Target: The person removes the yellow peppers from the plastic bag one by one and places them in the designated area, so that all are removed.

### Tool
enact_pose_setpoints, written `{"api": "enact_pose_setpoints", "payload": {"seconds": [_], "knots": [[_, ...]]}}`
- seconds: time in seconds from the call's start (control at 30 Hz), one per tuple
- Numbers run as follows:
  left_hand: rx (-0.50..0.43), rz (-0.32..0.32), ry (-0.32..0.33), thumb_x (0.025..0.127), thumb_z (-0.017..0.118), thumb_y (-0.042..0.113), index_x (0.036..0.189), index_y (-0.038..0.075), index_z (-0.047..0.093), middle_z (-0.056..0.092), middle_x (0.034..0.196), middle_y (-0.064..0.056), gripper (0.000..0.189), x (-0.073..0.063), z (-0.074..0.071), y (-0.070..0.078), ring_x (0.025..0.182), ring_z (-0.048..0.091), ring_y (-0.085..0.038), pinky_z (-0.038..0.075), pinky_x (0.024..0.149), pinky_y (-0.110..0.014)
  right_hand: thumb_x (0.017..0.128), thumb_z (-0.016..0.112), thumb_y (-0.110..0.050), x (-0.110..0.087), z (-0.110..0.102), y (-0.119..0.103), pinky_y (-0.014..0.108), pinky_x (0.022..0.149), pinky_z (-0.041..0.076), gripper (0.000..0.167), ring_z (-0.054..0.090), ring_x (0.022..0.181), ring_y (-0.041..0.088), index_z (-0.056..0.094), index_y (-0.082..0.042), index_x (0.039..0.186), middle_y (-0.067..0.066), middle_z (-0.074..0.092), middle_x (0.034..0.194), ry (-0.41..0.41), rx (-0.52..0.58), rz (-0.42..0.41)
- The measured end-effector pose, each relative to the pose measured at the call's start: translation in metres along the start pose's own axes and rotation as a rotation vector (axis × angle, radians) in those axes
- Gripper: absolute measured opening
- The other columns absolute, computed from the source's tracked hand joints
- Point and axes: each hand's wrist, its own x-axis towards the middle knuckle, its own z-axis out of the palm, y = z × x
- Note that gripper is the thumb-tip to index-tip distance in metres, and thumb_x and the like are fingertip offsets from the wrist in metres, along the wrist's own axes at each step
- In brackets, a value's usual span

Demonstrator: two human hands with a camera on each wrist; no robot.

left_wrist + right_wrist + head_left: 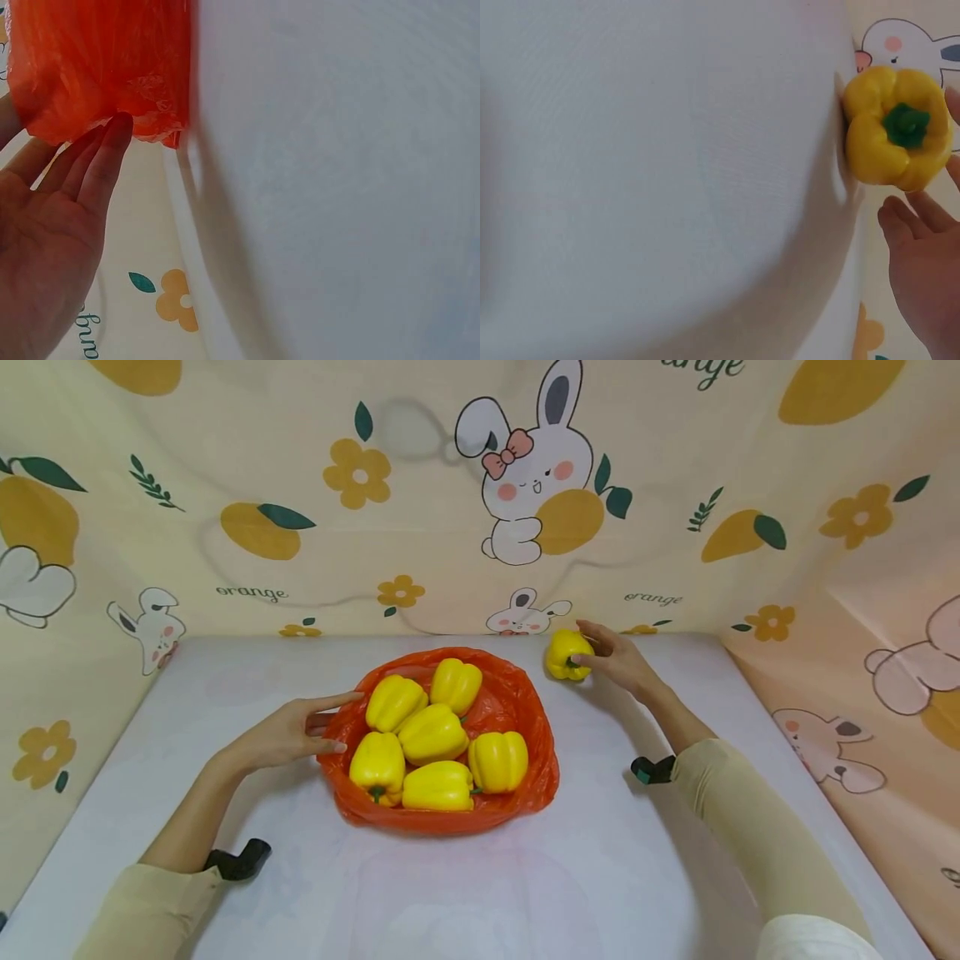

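Note:
A red plastic bag (542, 752), its rim spread wide, lies on the table with several yellow bell peppers (433, 734) inside. At the bag's left side is my left hand (288, 731), its fingers fairly straight and touching the plastic; in the left wrist view the fingertips meet the crumpled red bag (105, 67). One more yellow bell pepper (564, 653) sits outside the bag, near the table's back edge. My right hand (617, 662) is beside that pepper with thumb and fingers spread. From the right wrist, the pepper (870, 150) shows its green stem, and the visible fingers look loose around it.
A white table (480, 893) carries everything. Patterned cloth (420, 552) with rabbits and oranges rises behind it and at both sides. Black wrist mounts (242, 860) stick out from both forearms.

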Motion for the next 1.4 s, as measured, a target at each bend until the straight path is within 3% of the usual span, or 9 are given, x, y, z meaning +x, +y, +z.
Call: {"api": "enact_pose_setpoints", "payload": {"seconds": [0.23,0.47,0.63,0.8,1.2,1.4], "knots": [[0.048,0.004,0.011,0.092,0.073,0.019,0.152,0.017,0.042,0.040,0.154,-0.017,0.068,-0.003,0.002,-0.002,0.133,0.046,-0.041,0.044,0.104,-0.052,0.093,0.072,-0.026,-0.008,0.000,-0.007,0.046,0.119,0.024,0.069,0.029,0.146,0.031,0.040,-0.014,0.153,0.010,0.033,0.159,0.050,0.044,-0.051],[0.017,0.008,-0.013,0.094,0.070,0.017,0.153,0.018,0.041,0.036,0.156,-0.018,0.066,-0.004,0.004,-0.002,0.138,0.040,-0.041,0.042,0.105,-0.051,0.093,0.068,-0.004,-0.032,0.004,-0.041,0.048,0.119,0.021,0.063,0.027,0.146,0.034,0.040,0.003,0.149,0.019,0.033,0.157,0.049,0.110,-0.156],[0.035,0.004,-0.013,0.094,0.068,0.017,0.153,0.021,0.042,0.034,0.157,-0.018,0.064,-0.004,0.003,-0.001,0.139,0.037,-0.041,0.039,0.106,-0.055,0.091,0.072,-0.005,-0.031,0.005,-0.033,0.042,0.119,0.023,0.063,0.032,0.145,0.027,0.045,-0.003,0.148,0.013,0.039,0.156,0.074,0.112,-0.230],[0.062,0.019,0.008,0.094,0.069,0.018,0.151,0.020,0.044,0.037,0.156,-0.018,0.062,-0.006,0.002,-0.001,0.136,0.041,-0.040,0.041,0.105,-0.056,0.091,0.073,-0.011,-0.042,0.007,-0.040,0.038,0.117,0.029,0.063,0.038,0.142,0.024,0.048,-0.009,0.148,0.010,0.045,0.152,0.077,0.085,-0.277],[0.087,0.058,-0.008,0.095,0.068,0.021,0.152,0.021,0.043,0.042,0.152,-0.016,0.062,-0.004,0.004,0.000,0.124,0.045,-0.032,0.037,0.108,-0.059,0.090,0.073,-0.008,-0.069,0.021,-0.053,0.041,0.113,0.035,0.062,0.043,0.139,0.026,0.047,-0.006,0.147,0.017,0.045,0.151,-0.008,0.112,-0.332],[0.094,0.051,-0.013,0.096,0.067,0.021,0.152,0.020,0.042,0.038,0.155,-0.018,0.061,-0.005,0.006,-0.001,0.133,0.040,-0.037,0.034,0.108,-0.062,0.090,0.072,-0.007,-0.080,0.033,-0.056,0.042,0.111,0.036,0.061,0.044,0.138,0.028,0.048,-0.005,0.146,0.013,0.048,0.149,-0.062,0.126,-0.354]]}}
